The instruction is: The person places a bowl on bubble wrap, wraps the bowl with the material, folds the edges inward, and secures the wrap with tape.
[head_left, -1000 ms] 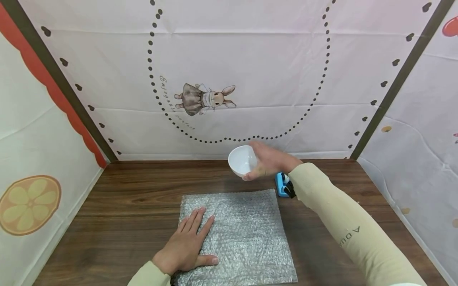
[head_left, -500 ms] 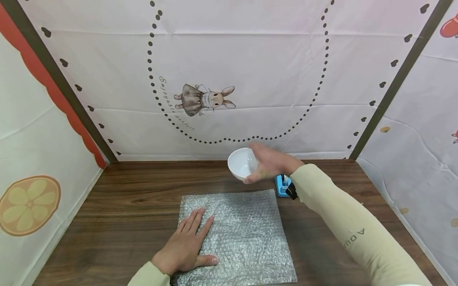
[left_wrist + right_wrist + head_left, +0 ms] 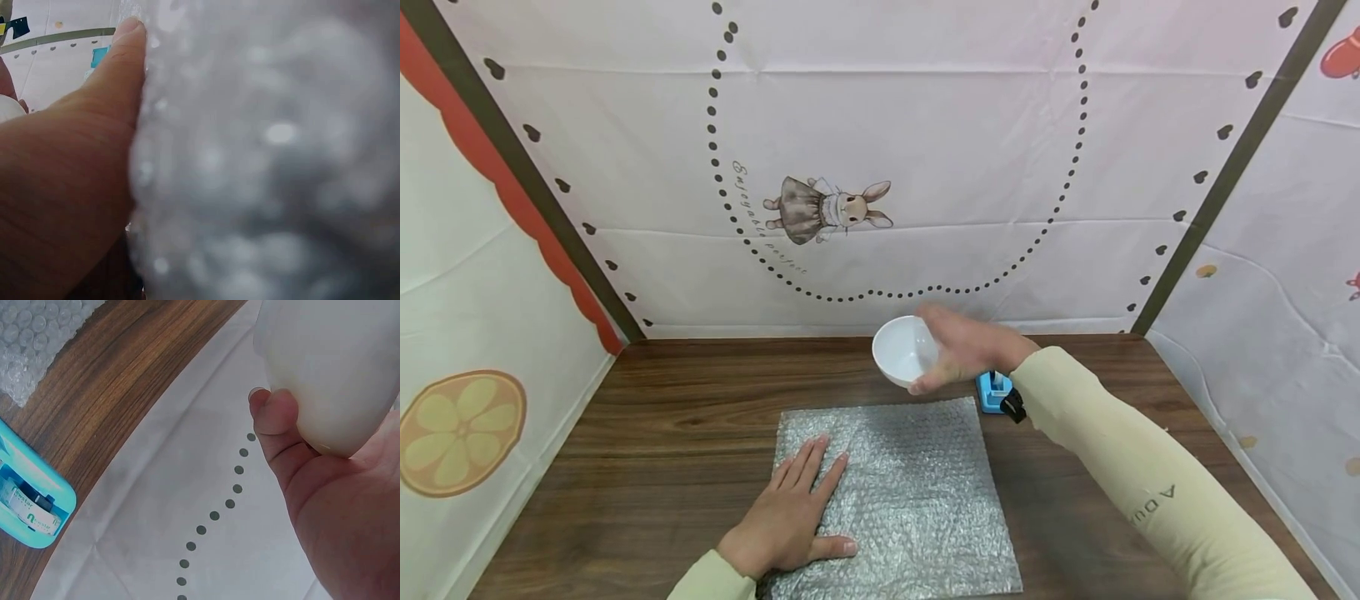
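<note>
Left hand: nearest to me, the left hand (image 3: pixel 790 521) lay palm down, its grip spread, the fingers straight and pointing away from me, the thumb out to the right.
Left sleeve: a pale yellow-green cuff (image 3: pixel 715 577) ended at the wrist, at the bottom of my head view.
Bubble wrap: the silvery sheet (image 3: pixel 917 492) lay flat under that hand, which covered its left part; my left wrist view gave me mostly a blur of bubbles, with the thumb along one side.
Right sleeve: a pale sleeve (image 3: pixel 1135 458) with dark lettering reached in from the lower right; a small black item (image 3: pixel 1013 406) sat beneath the wrist.
Tape dispenser: I saw the light blue dispenser (image 3: pixel 991 393) on the tabletop, just beside the wrap's far right corner and partly hidden by the right arm; my right wrist view showed printed white lettering inside it.
Right hand: the right hand (image 3: pixel 970 343) had its grip pinching the bowl, thumb on the nearer side and fingers on the farther.
Bowl: the white bowl (image 3: pixel 897 350) was held in the air to the left of that hand, tilted, its hollow side towards me.
Tabletop: dark brown wood grain (image 3: pixel 700 467) ran back to the wall cloth.
Back cloth: white hanging fabric (image 3: pixel 985 150), creased, carried a sideways rabbit print (image 3: pixel 827 208) inside a dotted curve.
Side cloths: an orange-slice print (image 3: pixel 463 432) showed on the left one.
</note>
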`<action>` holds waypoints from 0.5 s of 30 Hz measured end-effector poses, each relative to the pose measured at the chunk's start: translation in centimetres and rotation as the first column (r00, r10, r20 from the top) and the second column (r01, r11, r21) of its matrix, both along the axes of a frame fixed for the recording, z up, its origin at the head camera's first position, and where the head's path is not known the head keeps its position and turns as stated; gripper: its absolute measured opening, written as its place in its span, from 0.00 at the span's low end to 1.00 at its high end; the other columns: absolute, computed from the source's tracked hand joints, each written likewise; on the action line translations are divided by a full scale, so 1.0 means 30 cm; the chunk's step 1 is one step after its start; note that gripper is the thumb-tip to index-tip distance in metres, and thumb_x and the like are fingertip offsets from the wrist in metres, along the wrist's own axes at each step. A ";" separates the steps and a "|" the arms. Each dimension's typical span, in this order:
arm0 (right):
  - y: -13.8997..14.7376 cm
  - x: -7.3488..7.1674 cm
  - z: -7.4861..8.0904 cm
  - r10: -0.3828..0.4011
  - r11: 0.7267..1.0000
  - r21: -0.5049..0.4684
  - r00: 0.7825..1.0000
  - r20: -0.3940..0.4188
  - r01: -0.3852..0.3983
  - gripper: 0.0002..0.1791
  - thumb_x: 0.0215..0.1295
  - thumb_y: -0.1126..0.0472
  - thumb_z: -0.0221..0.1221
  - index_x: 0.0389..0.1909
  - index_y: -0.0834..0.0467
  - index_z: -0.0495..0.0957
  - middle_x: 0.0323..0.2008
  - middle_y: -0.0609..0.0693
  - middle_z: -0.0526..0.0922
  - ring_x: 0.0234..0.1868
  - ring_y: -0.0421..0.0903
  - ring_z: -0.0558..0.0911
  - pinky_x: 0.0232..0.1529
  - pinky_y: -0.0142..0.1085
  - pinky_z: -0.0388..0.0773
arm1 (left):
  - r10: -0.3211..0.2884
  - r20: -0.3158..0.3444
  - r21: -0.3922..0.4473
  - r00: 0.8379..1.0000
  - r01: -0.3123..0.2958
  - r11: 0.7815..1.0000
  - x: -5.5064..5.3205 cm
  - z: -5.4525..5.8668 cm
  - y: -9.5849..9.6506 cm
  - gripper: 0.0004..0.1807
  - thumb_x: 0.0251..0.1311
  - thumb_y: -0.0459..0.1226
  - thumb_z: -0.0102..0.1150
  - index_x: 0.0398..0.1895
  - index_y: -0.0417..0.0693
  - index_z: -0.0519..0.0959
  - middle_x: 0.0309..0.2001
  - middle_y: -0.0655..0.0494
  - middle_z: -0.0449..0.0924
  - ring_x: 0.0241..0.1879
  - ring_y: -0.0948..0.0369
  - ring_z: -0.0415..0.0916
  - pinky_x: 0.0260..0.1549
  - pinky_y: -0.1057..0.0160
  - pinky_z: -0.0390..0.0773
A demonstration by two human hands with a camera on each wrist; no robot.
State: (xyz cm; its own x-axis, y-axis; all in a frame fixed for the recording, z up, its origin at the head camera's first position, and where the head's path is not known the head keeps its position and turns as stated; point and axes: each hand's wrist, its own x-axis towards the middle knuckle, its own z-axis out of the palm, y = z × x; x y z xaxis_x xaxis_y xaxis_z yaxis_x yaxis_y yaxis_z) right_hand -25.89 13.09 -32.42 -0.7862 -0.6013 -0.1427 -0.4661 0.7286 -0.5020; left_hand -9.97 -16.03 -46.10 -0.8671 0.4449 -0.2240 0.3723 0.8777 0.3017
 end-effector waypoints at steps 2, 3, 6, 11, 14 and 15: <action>-0.002 0.008 0.000 -0.002 1.000 0.016 1.000 0.002 0.002 0.64 0.44 0.38 0.78 0.77 0.60 0.56 0.63 0.57 0.72 0.56 0.53 0.77 0.54 0.47 0.82 | 0.000 -0.001 -0.002 1.000 0.000 1.000 0.000 -0.001 0.000 0.63 0.53 0.74 0.61 0.85 0.50 0.53 0.85 0.37 0.37 0.85 0.40 0.40 0.79 0.35 0.51; -0.005 0.011 0.001 0.002 1.000 0.025 1.000 -0.003 -0.002 0.64 0.44 0.38 0.78 0.77 0.60 0.56 0.63 0.57 0.72 0.56 0.53 0.77 0.54 0.47 0.81 | 0.001 -0.001 -0.003 1.000 -0.001 1.000 0.001 -0.002 0.000 0.63 0.53 0.74 0.61 0.84 0.50 0.53 0.85 0.37 0.37 0.85 0.40 0.39 0.79 0.35 0.51; -0.009 0.019 0.002 0.014 0.999 0.038 1.000 -0.018 -0.013 0.63 0.44 0.38 0.77 0.77 0.59 0.57 0.63 0.57 0.72 0.56 0.53 0.77 0.54 0.47 0.81 | 0.001 -0.002 -0.004 1.000 -0.001 1.000 0.000 -0.002 0.001 0.63 0.53 0.74 0.61 0.84 0.50 0.53 0.85 0.37 0.37 0.85 0.40 0.39 0.79 0.35 0.51; -0.013 0.026 0.007 0.042 0.999 0.019 0.999 -0.027 -0.042 0.63 0.44 0.38 0.77 0.76 0.61 0.57 0.63 0.58 0.72 0.56 0.53 0.77 0.55 0.47 0.81 | 0.000 -0.001 -0.002 1.000 0.000 1.000 0.000 -0.001 0.001 0.63 0.53 0.74 0.61 0.84 0.50 0.53 0.85 0.37 0.37 0.85 0.40 0.39 0.79 0.34 0.52; -0.014 0.032 0.013 0.048 0.999 0.005 0.999 -0.018 -0.048 0.62 0.44 0.39 0.77 0.76 0.61 0.57 0.64 0.59 0.71 0.57 0.53 0.77 0.55 0.47 0.81 | -0.001 -0.002 0.004 1.000 0.001 1.000 0.001 -0.001 0.000 0.62 0.54 0.74 0.61 0.84 0.50 0.53 0.85 0.37 0.37 0.85 0.39 0.39 0.79 0.34 0.51; -0.015 0.035 0.014 0.049 0.999 0.003 0.999 -0.016 -0.048 0.62 0.44 0.39 0.77 0.76 0.61 0.57 0.64 0.59 0.71 0.57 0.54 0.77 0.54 0.46 0.81 | -0.002 -0.004 0.005 1.000 0.002 1.000 0.001 -0.002 -0.001 0.62 0.54 0.73 0.61 0.84 0.49 0.53 0.85 0.37 0.37 0.85 0.39 0.39 0.79 0.34 0.51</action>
